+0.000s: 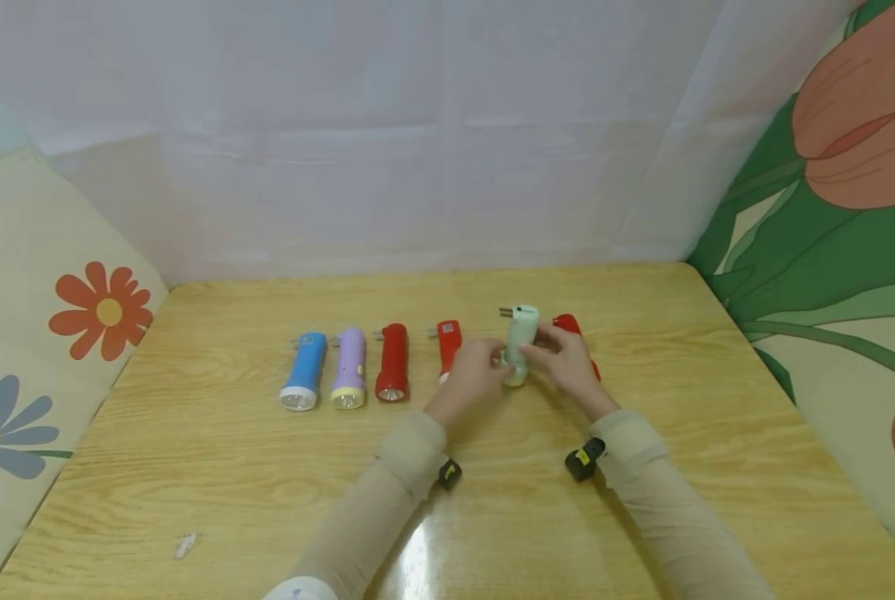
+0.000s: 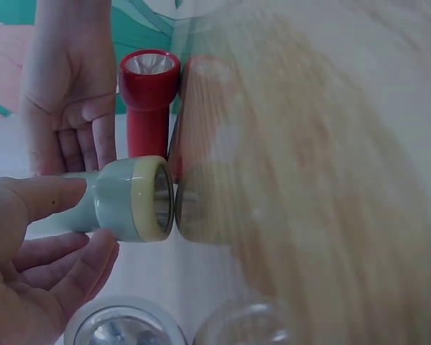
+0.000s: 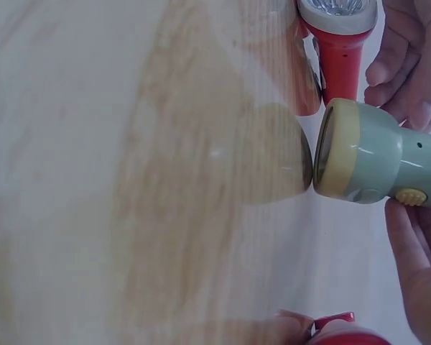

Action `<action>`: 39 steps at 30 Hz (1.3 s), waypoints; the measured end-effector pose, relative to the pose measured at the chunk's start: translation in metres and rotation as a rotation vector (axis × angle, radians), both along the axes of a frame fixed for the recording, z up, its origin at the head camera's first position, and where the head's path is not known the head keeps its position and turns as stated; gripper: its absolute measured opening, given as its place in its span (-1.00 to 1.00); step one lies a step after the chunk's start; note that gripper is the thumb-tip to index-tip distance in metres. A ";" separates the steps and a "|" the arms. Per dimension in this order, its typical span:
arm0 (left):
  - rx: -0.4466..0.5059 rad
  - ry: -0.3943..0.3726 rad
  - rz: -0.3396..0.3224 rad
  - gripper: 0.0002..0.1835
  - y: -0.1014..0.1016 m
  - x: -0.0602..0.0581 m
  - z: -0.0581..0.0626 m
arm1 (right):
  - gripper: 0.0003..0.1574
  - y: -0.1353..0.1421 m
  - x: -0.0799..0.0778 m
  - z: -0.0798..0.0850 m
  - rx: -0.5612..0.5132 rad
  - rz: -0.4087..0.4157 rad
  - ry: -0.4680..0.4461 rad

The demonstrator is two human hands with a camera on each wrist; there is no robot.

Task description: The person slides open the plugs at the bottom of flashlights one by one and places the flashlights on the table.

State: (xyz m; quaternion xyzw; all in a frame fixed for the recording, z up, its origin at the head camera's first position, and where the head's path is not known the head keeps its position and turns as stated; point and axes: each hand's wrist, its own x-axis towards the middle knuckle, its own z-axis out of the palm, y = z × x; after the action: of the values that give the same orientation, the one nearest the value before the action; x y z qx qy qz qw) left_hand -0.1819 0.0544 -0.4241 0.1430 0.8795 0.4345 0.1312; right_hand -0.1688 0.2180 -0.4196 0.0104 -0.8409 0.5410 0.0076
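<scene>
A pale green flashlight [image 1: 523, 333] with a cream rim stands upright, lens end down on the table, its plug prongs pointing left at the top. My left hand [image 1: 472, 373] holds it low from the left, thumb on one side and fingers on the other, as the left wrist view shows. From the right, my right hand [image 1: 570, 363] grips the body, its thumb beside the cream switch [image 3: 411, 196]. A red flashlight with a white rim [image 3: 343, 61] lies beside my left hand. Another red flashlight [image 2: 149, 93] lies by my right hand, partly hidden by it in the head view.
Farther left in the row lie a blue flashlight [image 1: 308, 358], a purple one [image 1: 351, 354] and a red one [image 1: 393, 350], prongs facing left. A small white scrap [image 1: 185, 546] is near the front left. A white cloth [image 1: 447, 167] hangs behind the table.
</scene>
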 end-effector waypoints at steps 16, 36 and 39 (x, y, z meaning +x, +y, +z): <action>-0.071 0.099 -0.002 -0.79 0.009 0.011 0.005 | -0.49 -0.001 -0.003 0.007 0.037 0.025 -0.039; -0.088 0.150 -0.010 -0.68 0.011 0.020 0.005 | -0.39 -0.001 -0.012 0.011 -0.027 -0.019 -0.197; -0.088 0.155 -0.018 -0.71 0.011 0.020 0.004 | -0.40 -0.001 -0.012 0.010 -0.037 -0.022 -0.207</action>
State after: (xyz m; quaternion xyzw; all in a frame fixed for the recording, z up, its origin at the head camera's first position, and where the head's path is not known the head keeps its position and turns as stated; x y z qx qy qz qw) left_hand -0.1615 0.0652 -0.4199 0.1781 0.9039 0.3820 0.0728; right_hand -0.1811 0.2170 -0.4092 -0.0549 -0.8273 0.5543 -0.0730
